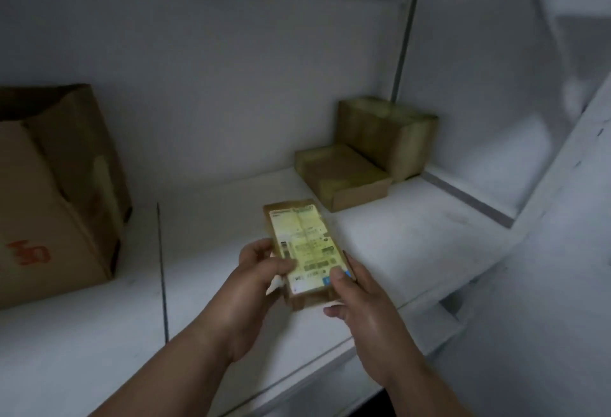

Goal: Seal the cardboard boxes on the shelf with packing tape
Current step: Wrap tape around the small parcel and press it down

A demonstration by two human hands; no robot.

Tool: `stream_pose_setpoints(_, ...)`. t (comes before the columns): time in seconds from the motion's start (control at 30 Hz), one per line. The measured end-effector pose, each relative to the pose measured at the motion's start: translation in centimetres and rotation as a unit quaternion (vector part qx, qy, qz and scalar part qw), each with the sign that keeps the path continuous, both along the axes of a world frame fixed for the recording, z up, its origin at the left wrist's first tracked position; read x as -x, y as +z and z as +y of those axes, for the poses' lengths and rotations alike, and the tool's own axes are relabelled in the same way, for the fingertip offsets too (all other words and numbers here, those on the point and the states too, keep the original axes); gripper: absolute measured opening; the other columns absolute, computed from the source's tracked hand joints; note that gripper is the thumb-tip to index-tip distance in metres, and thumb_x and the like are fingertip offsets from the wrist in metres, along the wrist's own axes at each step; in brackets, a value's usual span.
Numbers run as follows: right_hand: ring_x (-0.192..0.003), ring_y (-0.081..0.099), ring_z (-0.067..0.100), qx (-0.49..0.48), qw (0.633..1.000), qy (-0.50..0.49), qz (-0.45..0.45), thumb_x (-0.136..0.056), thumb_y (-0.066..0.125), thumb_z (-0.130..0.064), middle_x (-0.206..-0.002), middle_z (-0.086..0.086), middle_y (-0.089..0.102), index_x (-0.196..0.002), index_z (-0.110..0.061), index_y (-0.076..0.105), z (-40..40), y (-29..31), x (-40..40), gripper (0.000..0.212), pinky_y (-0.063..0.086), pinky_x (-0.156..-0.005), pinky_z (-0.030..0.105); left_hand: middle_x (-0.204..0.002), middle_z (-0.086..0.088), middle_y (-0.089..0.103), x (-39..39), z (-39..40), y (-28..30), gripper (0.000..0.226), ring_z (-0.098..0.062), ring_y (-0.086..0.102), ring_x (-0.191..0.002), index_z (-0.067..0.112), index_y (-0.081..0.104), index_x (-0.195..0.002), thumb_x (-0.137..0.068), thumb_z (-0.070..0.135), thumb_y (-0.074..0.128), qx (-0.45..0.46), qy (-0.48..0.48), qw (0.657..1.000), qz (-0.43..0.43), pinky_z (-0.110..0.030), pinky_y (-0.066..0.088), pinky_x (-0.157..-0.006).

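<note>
I have a small flat box (302, 248) held by its near end over the front part of the shelf (413, 244), label face up. My left hand (254, 281) grips the left edge, thumb across the label; my right hand (357, 301) holds the right near corner, thumb on the label's blue patch. I judge the two-sided hold keeps the top level and the seams open to view for taping. Whether the box's far end rests on the shelf I cannot tell.

No tape roll or dispenser shows in this view. Frame is dim and soft.

Two more small boxes stand at the back right: a low one (344, 178) just in front of a taller one (386, 135), touching or nearly so, both close to the right wall. A large carton (56, 191) sits at far left.

Open room: bare shelf lies between carton and held box. The shelf's front edge runs under my wrists, so the box should go down further in.
</note>
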State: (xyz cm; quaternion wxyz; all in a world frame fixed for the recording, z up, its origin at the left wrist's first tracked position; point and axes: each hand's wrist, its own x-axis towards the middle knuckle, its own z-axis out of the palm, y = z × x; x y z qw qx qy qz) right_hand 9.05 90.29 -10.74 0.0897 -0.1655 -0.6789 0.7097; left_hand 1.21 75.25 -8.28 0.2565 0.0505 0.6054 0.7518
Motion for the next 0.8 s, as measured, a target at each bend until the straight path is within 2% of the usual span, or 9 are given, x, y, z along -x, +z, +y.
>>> stream_pose_setpoints(0.07, -0.099, 0.066, 0.01, 0.006, 0.999, -0.053, 0.001, -0.098, 0.056, -0.031, -0.112, -0.008, 0.069, -0.131, -0.029, 0.049, 1.8, 0.3, 1.5, 0.034, 0.049, -0.075, 0.032, -0.128, 0.013, 0.065, 1.7, 1.7, 0.2, 0.079, -0.011, 0.065, -0.112, 0.035, 0.035, -0.145, -0.077, 0.034, 0.075, 0.058, -0.068, 0.995, 0.033, -0.041, 0.048, -0.097)
stream_pose_setpoints(0.1, -0.097, 0.065, 0.01, 0.004, 0.998, -0.067, 0.0, -0.097, 0.057, -0.032, -0.111, -0.007, 0.068, -0.128, -0.027, 0.047, 2.7, 0.4, 2.2, 0.032, 0.048, -0.074, 0.032, -0.127, 0.015, 0.065, 2.4, 2.7, 0.3, 0.082, -0.012, 0.065, -0.112, 0.04, 0.032, -0.146, -0.078, 0.035, 0.077, 0.071, -0.091, 0.993, 0.038, -0.04, 0.049, -0.096)
stream_pose_setpoints(0.2, -0.09, 0.068, 0.014, -0.039, 0.997, -0.067, -0.013, -0.098, 0.053, -0.039, -0.106, -0.009, 0.067, -0.118, -0.029, 0.047, 5.7, 1.1, 4.0, 0.023, 0.048, -0.07, 0.031, -0.116, 0.014, 0.071, 4.5, 6.2, 0.6, 0.076, -0.016, 0.068, -0.106, 0.048, 0.023, -0.149, -0.091, 0.029, 0.068, 0.081, -0.121, 0.988, 0.039, -0.033, 0.053, -0.082)
stream_pose_setpoints(0.27, -0.087, 0.068, 0.015, -0.054, 0.996, -0.071, -0.017, -0.099, 0.05, -0.041, -0.106, -0.01, 0.067, -0.12, -0.032, 0.048, 7.6, 1.4, 5.2, 0.023, 0.05, -0.071, 0.03, -0.115, 0.013, 0.071, 5.9, 8.4, 1.1, 0.077, -0.014, 0.069, -0.102, 0.049, 0.021, -0.15, -0.092, 0.029, 0.067, 0.091, -0.122, 0.987, 0.055, -0.029, 0.053, -0.075)
stream_pose_setpoints(0.4, -0.084, 0.068, 0.014, -0.062, 0.996, -0.069, -0.015, -0.1, 0.05, -0.038, -0.105, -0.009, 0.067, -0.121, -0.034, 0.054, 12.1, 2.1, 8.5, 0.021, 0.055, -0.078, 0.031, -0.12, 0.01, 0.063, 8.8, 13.2, 2.4, 0.059, -0.017, 0.068, -0.102, 0.05, 0.033, -0.13, -0.09, 0.029, 0.07, 0.141, -0.075, 0.981, 0.113, -0.037, 0.059, -0.087)
stream_pose_setpoints(0.53, -0.091, 0.068, 0.018, -0.076, 0.996, -0.042, -0.027, -0.099, 0.054, -0.034, -0.106, -0.005, 0.068, -0.121, -0.03, 0.058, 16.9, 3.3, 12.5, 0.023, 0.055, -0.079, 0.03, -0.111, 0.002, 0.06, 11.6, 18.5, 3.2, 0.039, -0.019, 0.066, -0.098, 0.022, 0.04, -0.117, -0.091, 0.028, 0.069, 0.18, 0.029, 0.976, 0.117, -0.042, 0.061, -0.082)
stream_pose_setpoints(0.67, -0.093, 0.065, 0.014, -0.002, 1.0, 0.014, -0.012, -0.1, 0.052, -0.013, -0.111, 0.0, 0.069, -0.121, -0.022, 0.062, 21.6, 4.2, 17.2, 0.026, 0.053, -0.082, 0.027, -0.107, 0.004, 0.068, 14.0, 22.8, 4.3, 0.017, -0.017, 0.067, -0.095, 0.026, 0.056, -0.108, -0.094, 0.034, 0.061, 0.239, 0.07, 0.955, 0.162, -0.045, 0.058, -0.088)
stream_pose_setpoints(0.73, -0.096, 0.061, 0.014, 0.052, 0.998, 0.039, -0.003, -0.1, 0.048, -0.007, -0.119, 0.004, 0.065, -0.131, -0.017, 0.055, 23.3, 4.8, 19.4, 0.033, 0.052, -0.091, 0.03, -0.109, 0.003, 0.069, 14.7, 24.4, 5.6, 0.015, -0.018, 0.066, -0.099, 0.029, 0.065, -0.11, -0.098, 0.029, 0.055, 0.249, 0.071, 0.949, 0.18, -0.043, 0.054, -0.094)
stream_pose_setpoints(0.8, -0.103, 0.055, 0.015, 0.057, 0.997, 0.055, -0.026, -0.1, 0.05, -0.013, -0.13, 0.001, 0.056, -0.153, -0.018, 0.029, 24.7, 5.0, 20.9, 0.057, 0.044, -0.107, 0.04, -0.115, 0.0, 0.066, 15.0, 25.5, 6.8, 0.024, -0.021, 0.063, -0.103, 0.022, 0.066, -0.119, -0.101, 0.023, 0.049, 0.275, 0.063, 0.942, 0.179, -0.038, 0.051, -0.097)
